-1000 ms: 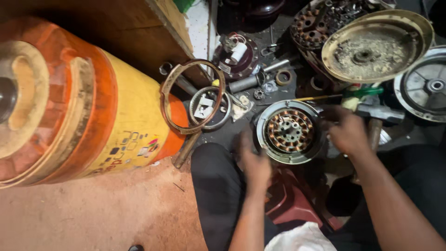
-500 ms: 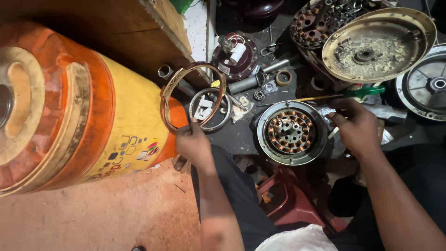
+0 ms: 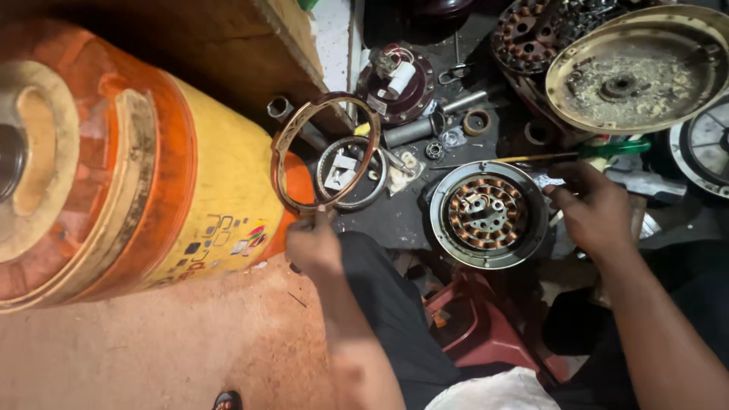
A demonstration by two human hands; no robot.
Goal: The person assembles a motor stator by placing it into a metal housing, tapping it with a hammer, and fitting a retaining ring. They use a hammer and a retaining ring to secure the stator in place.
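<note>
There, at the bottom edge of the thin metal ring [image 3: 326,152], was where the left hand [image 3: 313,247] had its hold: the fingers were pinched shut on the rim at about six o'clock, so the whole hoop rose from the hand toward twelve o'clock. The ring stood tilted, leaning against the big orange and yellow drum [image 3: 137,175] that lay on its side at nine o'clock. Seen through the hoop was a smaller dark ring-shaped part [image 3: 351,173] lying flat on the floor just behind it; whether the two touched I could not tell.

The right hand [image 3: 596,209] was well apart from all that, over at three o'clock. It sat just beside the round motor stator with copper windings [image 3: 486,215], at that part's three o'clock edge. Its fingers were curled, and a slim yellow-shafted tool with a green handle [image 3: 607,149] ran from nine to three o'clock just above the knuckles. Whether the fingers were closed on anything I could not tell.

So the ring lay nearer the left hand by far. The stator lay between the two hands, closer to the right. Farther off at one o'clock stood a wide dusty round cover [image 3: 638,72], and below the stator, by the person's knees, was a red plastic stool [image 3: 486,326].
</note>
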